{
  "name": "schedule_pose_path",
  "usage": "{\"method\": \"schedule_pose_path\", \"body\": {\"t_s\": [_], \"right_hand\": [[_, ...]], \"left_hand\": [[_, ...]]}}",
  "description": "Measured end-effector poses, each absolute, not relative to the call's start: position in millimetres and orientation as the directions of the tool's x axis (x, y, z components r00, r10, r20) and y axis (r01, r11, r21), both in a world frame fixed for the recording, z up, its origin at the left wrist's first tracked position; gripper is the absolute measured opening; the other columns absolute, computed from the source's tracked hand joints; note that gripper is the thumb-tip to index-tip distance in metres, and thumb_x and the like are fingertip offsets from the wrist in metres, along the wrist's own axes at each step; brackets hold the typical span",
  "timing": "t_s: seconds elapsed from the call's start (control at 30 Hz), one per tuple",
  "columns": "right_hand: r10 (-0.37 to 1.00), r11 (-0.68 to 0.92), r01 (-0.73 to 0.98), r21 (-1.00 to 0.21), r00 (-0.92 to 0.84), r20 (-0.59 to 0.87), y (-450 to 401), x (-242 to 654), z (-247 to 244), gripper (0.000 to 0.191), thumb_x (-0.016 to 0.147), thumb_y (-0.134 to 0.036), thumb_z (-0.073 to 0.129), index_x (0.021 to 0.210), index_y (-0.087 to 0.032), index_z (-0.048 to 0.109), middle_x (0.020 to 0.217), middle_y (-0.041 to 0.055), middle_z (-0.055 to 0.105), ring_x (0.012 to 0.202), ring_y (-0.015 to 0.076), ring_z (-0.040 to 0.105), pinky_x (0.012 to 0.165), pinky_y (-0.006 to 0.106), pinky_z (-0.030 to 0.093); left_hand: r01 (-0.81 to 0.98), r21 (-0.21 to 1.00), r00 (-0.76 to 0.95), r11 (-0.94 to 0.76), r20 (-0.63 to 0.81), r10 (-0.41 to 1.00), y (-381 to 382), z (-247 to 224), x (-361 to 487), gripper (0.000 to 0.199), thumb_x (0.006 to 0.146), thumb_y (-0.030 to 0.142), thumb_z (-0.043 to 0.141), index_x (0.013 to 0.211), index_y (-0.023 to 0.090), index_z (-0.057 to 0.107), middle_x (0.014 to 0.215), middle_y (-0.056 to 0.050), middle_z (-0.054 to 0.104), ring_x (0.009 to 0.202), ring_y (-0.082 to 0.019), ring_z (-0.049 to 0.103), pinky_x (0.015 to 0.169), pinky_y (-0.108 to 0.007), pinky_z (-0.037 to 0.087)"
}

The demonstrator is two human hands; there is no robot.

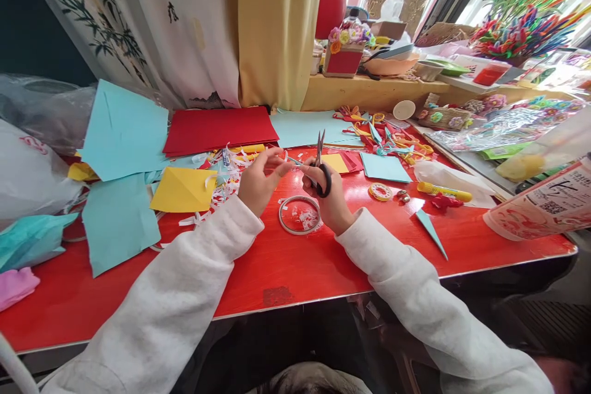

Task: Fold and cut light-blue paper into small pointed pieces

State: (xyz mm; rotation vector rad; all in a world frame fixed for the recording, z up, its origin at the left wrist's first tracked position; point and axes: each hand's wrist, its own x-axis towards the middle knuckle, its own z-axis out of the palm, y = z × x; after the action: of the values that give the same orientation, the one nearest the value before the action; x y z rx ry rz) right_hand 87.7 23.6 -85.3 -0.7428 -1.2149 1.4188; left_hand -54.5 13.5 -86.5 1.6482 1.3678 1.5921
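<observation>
Near the middle of the frame, just above the center, a thin light-blue strip [294, 160] is stretched between the two hands over the red table [249, 283]. Thumb and fingertips of the left hand [260, 184] pinch its left end, the other fingers loosely curled; the right hand [333, 197] is closed around black-handled scissors [319, 157], its thumb and forefinger seeming to meet the strip's right end, though I cannot tell how firmly. With the blades standing slightly parted so close by, a careless turn of the right wrist could nick the strip or a fingertip. Holding two things in one hand may also loosen that grip, and an uneven tug would probably bend or tear something so narrow. If dropped, it might fall into the white ring [299, 233] lying flat below, and the left sleeve [217, 246] could drag the yellow sheet [183, 191] at center left. The strip's long axis runs almost level across the frame, dipping slightly toward the right; the scissors' axis stands nearly upright, tips toward the top edge, loops toward the bottom.
</observation>
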Motion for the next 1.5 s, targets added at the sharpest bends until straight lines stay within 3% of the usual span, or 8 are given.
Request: {"method": "schedule_pose_path", "body": {"t_s": [0.13,0.33,0.83,1.1,1.23,1.33,1.5], "right_hand": [[0.948,0.054,-0.318,-0.947,-0.282,0.149,21.8,86.3,-85.5,0.019,0.071,-0.034,0.057,0.072,-0.018,0.048,0.055,-0.0047,0.039,0.048,0.0059,0.033,0.044,0.02,0.021],[0.929,0.06,-0.289,-0.955,-0.334,0.159,20.6,83.8,-89.3,0.016,0.071,-0.032,0.058,0.072,-0.018,0.051,0.054,-0.004,0.04,0.048,0.0064,0.033,0.044,0.02,0.023],[0.925,0.055,-0.25,-0.967,-0.352,0.143,18.2,83.5,-86.2,0.023,0.069,-0.037,0.062,0.068,-0.017,0.049,0.052,-0.0043,0.039,0.046,0.0059,0.031,0.043,0.021,0.022],[0.917,0.059,-0.289,-0.956,-0.362,0.166,20.3,84.9,-89.2,0.018,0.073,-0.032,0.059,0.07,-0.017,0.05,0.053,-0.004,0.039,0.047,0.0058,0.031,0.043,0.02,0.021],[0.935,0.01,-0.307,-0.952,-0.333,0.118,20.6,84.4,-89.5,0.02,0.071,-0.034,0.06,0.071,-0.017,0.05,0.052,-0.004,0.04,0.046,0.0063,0.031,0.042,0.02,0.02],[0.934,-0.003,-0.31,-0.951,-0.34,0.108,20.0,85.3,-88.7,0.02,0.071,-0.034,0.059,0.069,-0.017,0.049,0.052,-0.0037,0.04,0.046,0.0066,0.031,0.043,0.021,0.021],[0.912,-0.012,-0.29,-0.957,-0.396,0.109,20.7,86.9,-88.0,0.024,0.073,-0.035,0.056,0.062,-0.017,0.045,0.051,-0.0038,0.038,0.044,0.0058,0.026,0.042,0.021,0.018]], "left_hand": [[0.068,0.947,-0.06,-0.315,0.319,0.946,13.0,-90.0,-44.4,0.037,0.064,0.034,0.068,0.093,0.017,0.054,0.082,-0.002,0.062,0.082,-0.015,0.059,0.077,-0.029,0.046],[-0.073,0.959,-0.09,-0.273,0.266,0.96,11.4,-87.6,-44.3,0.024,0.063,0.033,0.069,0.072,0.014,0.058,0.069,0.0,0.06,0.066,-0.012,0.057,0.07,-0.028,0.046],[-0.075,0.971,-0.169,-0.226,0.211,0.963,8.0,-85.7,-45.7,0.019,0.065,0.033,0.066,0.067,0.014,0.063,0.062,-0.001,0.063,0.06,-0.013,0.06,0.068,-0.031,0.05],[-0.215,0.959,-0.078,-0.186,0.173,0.982,8.3,-86.0,-49.8,0.022,0.073,0.033,0.058,0.07,0.013,0.064,0.068,-0.004,0.066,0.062,-0.014,0.062,0.069,-0.03,0.051],[-0.302,0.944,-0.096,-0.132,0.107,0.99,9.9,-83.8,-50.5,0.034,0.075,0.044,0.052,0.075,0.012,0.062,0.067,-0.006,0.067,0.062,-0.016,0.064,0.066,-0.031,0.052],[-0.268,0.955,-0.112,-0.132,0.105,0.988,11.0,-82.8,-50.9,0.035,0.071,0.046,0.058,0.081,0.013,0.061,0.066,-0.005,0.067,0.06,-0.015,0.064,0.066,-0.03,0.052],[-0.173,0.971,-0.113,-0.166,0.147,0.983,11.5,-84.9,-52.2,0.029,0.069,0.041,0.062,0.07,0.012,0.061,0.065,-0.005,0.066,0.059,-0.014,0.063,0.065,-0.028,0.052]]}}
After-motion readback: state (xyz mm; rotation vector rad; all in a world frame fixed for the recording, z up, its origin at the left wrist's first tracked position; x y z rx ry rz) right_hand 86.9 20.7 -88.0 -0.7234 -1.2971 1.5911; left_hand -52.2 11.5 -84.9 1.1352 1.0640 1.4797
